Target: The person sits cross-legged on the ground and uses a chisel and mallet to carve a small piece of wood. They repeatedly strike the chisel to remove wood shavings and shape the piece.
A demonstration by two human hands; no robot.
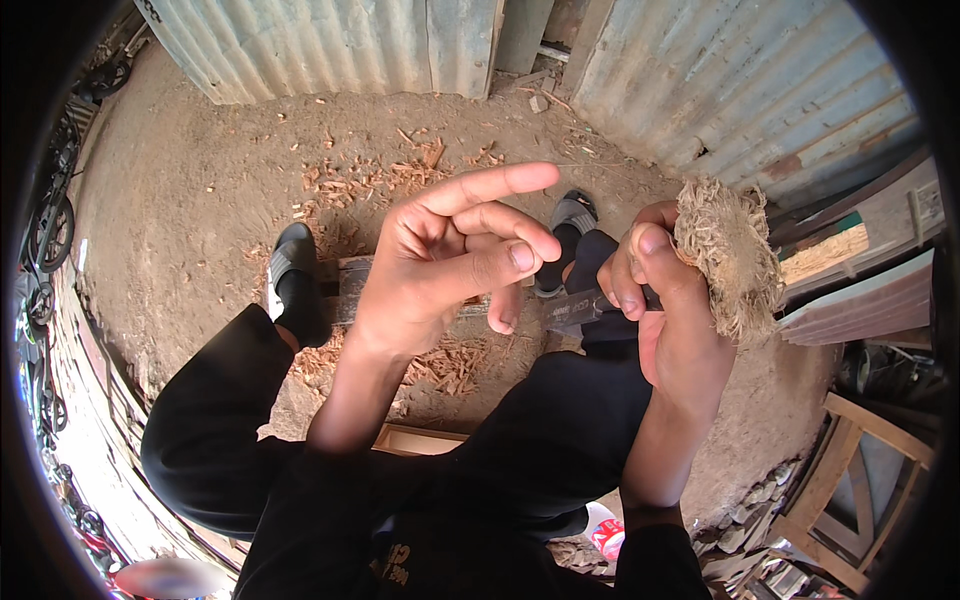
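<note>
Left hand (440, 260) was raised over the lap, palm toward the camera, holding nothing: index finger straight out to the right, the other fingers (520, 255) half curled, thumb lying across below them. It was not touching the blade or the brush.

Beneath it, on the dirt floor (190, 190), a dark block (345, 285) lay between the two sandalled feet, with reddish wood shavings (370, 180) scattered beyond and in front of it.

Right hand (665, 300) was clenched round the neck of a fibrous brush (725, 255), its frayed tan head sticking up and out to the right past the thumb. A dark flat blade (575, 305) projected leftward from the same fist; whether blade and brush were one piece, or two held together, could not be told.

Handling, judged: the fibre head looked light, dry and soft, likely to shed or crush if squeezed, so the bound neck where the fist sat seemed the sound place to hold. The blade looked stiff and thin; best taken by the flat near the fist, away from its edge.

Corrugated metal sheeting (700, 80) closed the far side.
</note>
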